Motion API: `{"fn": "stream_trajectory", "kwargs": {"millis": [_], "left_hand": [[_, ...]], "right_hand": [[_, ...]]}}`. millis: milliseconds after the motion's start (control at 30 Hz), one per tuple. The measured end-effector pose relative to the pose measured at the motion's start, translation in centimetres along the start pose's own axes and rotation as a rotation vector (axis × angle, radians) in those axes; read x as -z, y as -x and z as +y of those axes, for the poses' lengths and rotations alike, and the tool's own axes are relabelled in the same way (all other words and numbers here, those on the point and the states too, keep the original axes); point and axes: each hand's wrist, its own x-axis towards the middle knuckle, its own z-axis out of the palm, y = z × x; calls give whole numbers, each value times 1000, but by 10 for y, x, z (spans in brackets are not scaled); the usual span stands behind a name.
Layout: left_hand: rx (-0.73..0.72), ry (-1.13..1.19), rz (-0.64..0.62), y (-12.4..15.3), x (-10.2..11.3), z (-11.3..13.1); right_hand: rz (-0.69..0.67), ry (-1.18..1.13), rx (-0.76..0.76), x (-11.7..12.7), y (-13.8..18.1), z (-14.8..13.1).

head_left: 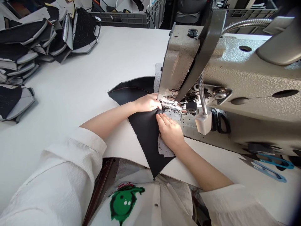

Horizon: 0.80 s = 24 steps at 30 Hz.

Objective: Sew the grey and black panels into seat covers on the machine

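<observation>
A black fabric piece (145, 128) with a line of light stitching near its far edge lies under the head of a sewing machine (174, 94). My left hand (148, 102) is closed on the fabric just left of the presser foot, with its fingertips partly hidden by the machine. Close to the needle area, my right hand (170, 128) rests flat on the fabric, fingers stretched and side by side. A grey backing strip (166, 149) shows beneath the right palm, and more grey material (157, 77) sticks out behind the machine head. The fabric's near point hangs over the table edge.
Stacks of black and grey sewn pieces (21, 56) lie on the white table (77, 81) at left. Grey crates (122, 19) stand behind it. Black-handled scissors (222, 122) lie beneath the machine arm; blue-handled scissors (268, 168) are at right. A flexible-necked lamp (203, 122) hangs by the needle.
</observation>
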Motion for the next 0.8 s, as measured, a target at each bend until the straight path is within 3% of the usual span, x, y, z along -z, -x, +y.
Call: {"fn": "stream_trajectory", "kwargs": {"millis": [633,800], "left_hand": [[-31,-67,14,3,-1,3],[-81,-97,94,7,-1,5]], "right_hand": [[78,9,-3,-1,3,-2],[128,23,1,-1,4,-2]]}}
